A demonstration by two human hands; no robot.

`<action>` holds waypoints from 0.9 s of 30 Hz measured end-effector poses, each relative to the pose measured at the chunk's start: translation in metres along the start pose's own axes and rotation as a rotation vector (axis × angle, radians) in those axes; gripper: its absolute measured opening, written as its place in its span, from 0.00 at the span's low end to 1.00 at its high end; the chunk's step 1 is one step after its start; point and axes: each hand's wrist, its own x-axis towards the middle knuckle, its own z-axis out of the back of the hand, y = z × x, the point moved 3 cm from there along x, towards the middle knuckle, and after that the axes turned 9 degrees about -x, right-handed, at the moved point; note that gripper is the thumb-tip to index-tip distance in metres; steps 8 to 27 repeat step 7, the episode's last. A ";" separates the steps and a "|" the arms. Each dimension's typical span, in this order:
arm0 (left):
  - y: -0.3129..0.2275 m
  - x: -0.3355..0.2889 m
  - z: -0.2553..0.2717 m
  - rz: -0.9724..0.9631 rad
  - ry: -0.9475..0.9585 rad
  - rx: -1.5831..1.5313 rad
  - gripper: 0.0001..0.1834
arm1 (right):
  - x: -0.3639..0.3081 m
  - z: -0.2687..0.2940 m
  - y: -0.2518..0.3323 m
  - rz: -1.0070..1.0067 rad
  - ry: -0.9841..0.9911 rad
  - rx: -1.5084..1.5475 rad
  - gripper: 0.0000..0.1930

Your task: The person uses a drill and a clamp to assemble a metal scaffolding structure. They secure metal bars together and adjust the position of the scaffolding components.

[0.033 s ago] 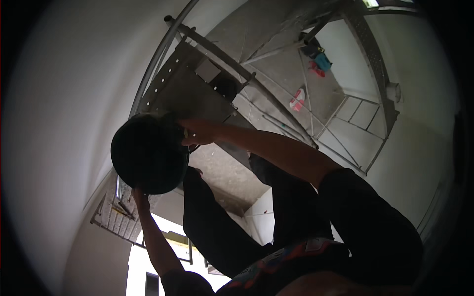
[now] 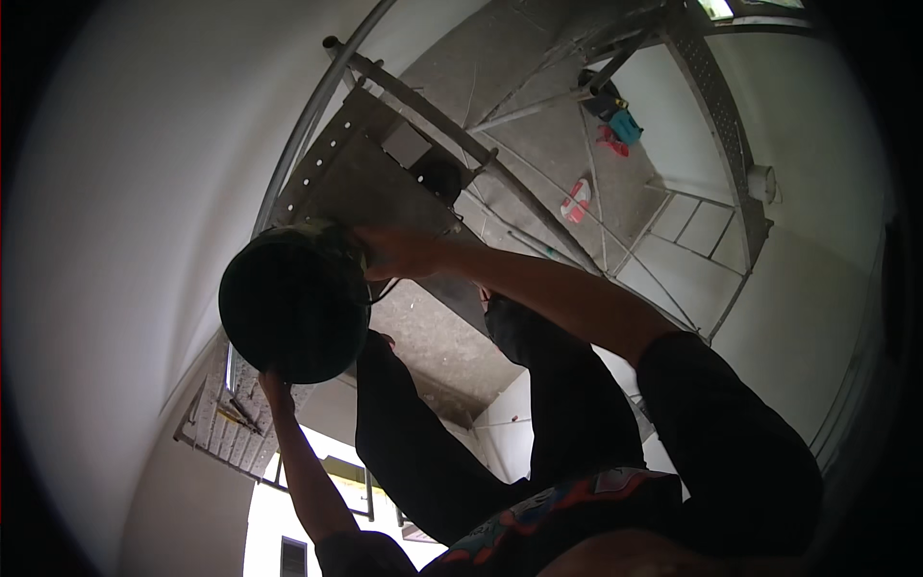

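Observation:
A dark round bucket (image 2: 288, 306) fills the left of the head view, tilted so its open mouth faces me. Its inside is too dark to show any contents. My left hand (image 2: 277, 392) holds it at the lower rim, most of its fingers hidden by the bucket. At the bucket's upper right side, my right hand (image 2: 396, 252) is closed against the wall of it. A thin curved handle (image 2: 385, 293) hangs just below that hand. Beyond the bucket lies a dark metal scaffold plank (image 2: 341, 173) with a row of holes.
A scaffold rail (image 2: 423, 106) crosses beyond the plank, and a white wall (image 2: 125, 212) rises at the left. On the plank sit a grey square piece (image 2: 407, 146) and a dark round thing (image 2: 440, 180). Far below, a red-and-white bag (image 2: 576, 200) lies on the floor.
The bucket has shifted very slightly right and down in the picture, its mouth showing a little more. My right forearm and elbow have moved slightly to the right. Both hands keep their hold.

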 end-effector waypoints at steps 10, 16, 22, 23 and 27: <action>-0.035 0.009 0.056 -0.372 -0.384 0.679 0.32 | -0.034 0.301 0.151 0.017 -0.478 0.107 0.34; -0.035 0.009 0.056 -0.372 -0.384 0.679 0.32 | -0.034 0.301 0.151 0.017 -0.478 0.107 0.34; -0.035 0.009 0.056 -0.372 -0.384 0.679 0.32 | -0.034 0.301 0.151 0.017 -0.478 0.107 0.34; -0.035 0.009 0.056 -0.372 -0.384 0.679 0.32 | -0.034 0.301 0.151 0.017 -0.478 0.107 0.34; -0.035 0.009 0.056 -0.372 -0.384 0.679 0.32 | -0.034 0.301 0.151 0.017 -0.478 0.107 0.34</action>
